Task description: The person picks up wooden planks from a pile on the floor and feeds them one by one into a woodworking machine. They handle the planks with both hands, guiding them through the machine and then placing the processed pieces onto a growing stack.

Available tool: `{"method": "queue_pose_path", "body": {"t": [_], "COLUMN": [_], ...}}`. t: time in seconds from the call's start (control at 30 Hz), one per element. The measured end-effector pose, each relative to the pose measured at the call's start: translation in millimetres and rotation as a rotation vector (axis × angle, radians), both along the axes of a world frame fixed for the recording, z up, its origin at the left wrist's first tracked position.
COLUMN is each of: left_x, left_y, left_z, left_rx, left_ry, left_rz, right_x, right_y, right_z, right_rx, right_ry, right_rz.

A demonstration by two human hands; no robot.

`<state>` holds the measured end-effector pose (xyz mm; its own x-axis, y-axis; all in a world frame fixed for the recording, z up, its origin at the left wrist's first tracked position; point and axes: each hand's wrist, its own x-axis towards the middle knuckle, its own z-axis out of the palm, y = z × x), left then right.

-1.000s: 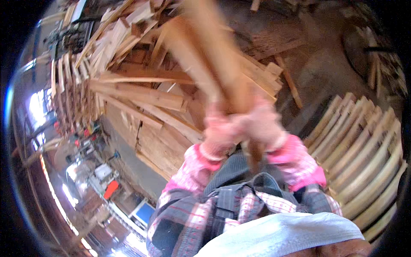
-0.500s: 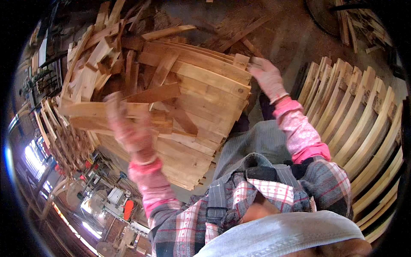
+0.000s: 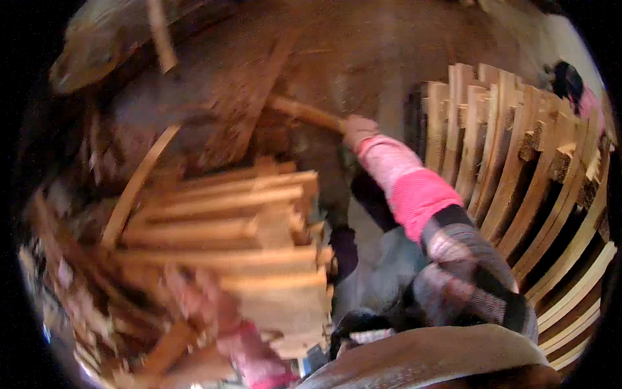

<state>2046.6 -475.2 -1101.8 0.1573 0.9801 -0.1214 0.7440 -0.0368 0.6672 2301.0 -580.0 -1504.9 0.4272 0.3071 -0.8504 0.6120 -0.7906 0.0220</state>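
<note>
My right hand (image 3: 359, 131) reaches far forward, its fingers wrapped round the near end of a narrow wooden board (image 3: 304, 112). That board slants away to the left, above the floor at the far side. Beside the stack of planks (image 3: 220, 211), my left hand (image 3: 202, 297) is smeared by motion, so its fingers cannot be read. It hovers over or touches the near left part of the wood; contact is unclear. A short wooden piece (image 3: 170, 347) lies just below it.
Tall rows of stacked boards (image 3: 499, 142) stand close on my right. A long thin strip (image 3: 139, 185) sticks up at the left, by loose scrap wood (image 3: 71, 285). Another person (image 3: 573, 91) is at the far right. Brown debris covers the floor (image 3: 324, 65).
The view has swung forward and left. My right hand has moved from the stack's corner to grip a board beyond it. My left hand still moves over the wood.
</note>
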Motion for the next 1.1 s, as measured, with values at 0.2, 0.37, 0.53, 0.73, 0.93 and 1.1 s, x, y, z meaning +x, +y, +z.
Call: {"method": "queue_pose_path", "body": {"t": [0.2, 0.37, 0.53, 0.73, 0.93, 1.1], "left_x": [-110.7, -103.9, -114.6, -127.9, -139.6, -125.4], "left_y": [-6.3, 0.0, 0.7, 8.9, -7.3, 4.4], "left_z": [-41.8, -25.7, -12.6, -22.9, -2.4, -7.3], "left_rx": [0.341, 0.131, 0.064, 0.185, 0.204, 0.152], "left_ry": [0.602, 0.671, 0.602, 0.516, 0.67, 0.599], "left_rz": [-0.254, -0.12, -0.059, -0.142, -0.203, -0.157], "right_x": [6.9, -8.3, 11.6, 48.8, 22.9, 39.4], "right_y": [7.0, 5.7, -17.7, -43.1, 26.6, 181.2], "right_z": [-107.9, -62.3, 28.8, 69.3, 124.7, 9.9], "right_rx": [0.134, 0.024, -0.043, -0.055, 0.202, 0.281], "right_ry": [-0.098, 0.063, 0.457, 0.406, 0.373, -0.075], "right_rz": [0.064, 0.134, 0.021, -0.15, -0.092, 0.659]}}
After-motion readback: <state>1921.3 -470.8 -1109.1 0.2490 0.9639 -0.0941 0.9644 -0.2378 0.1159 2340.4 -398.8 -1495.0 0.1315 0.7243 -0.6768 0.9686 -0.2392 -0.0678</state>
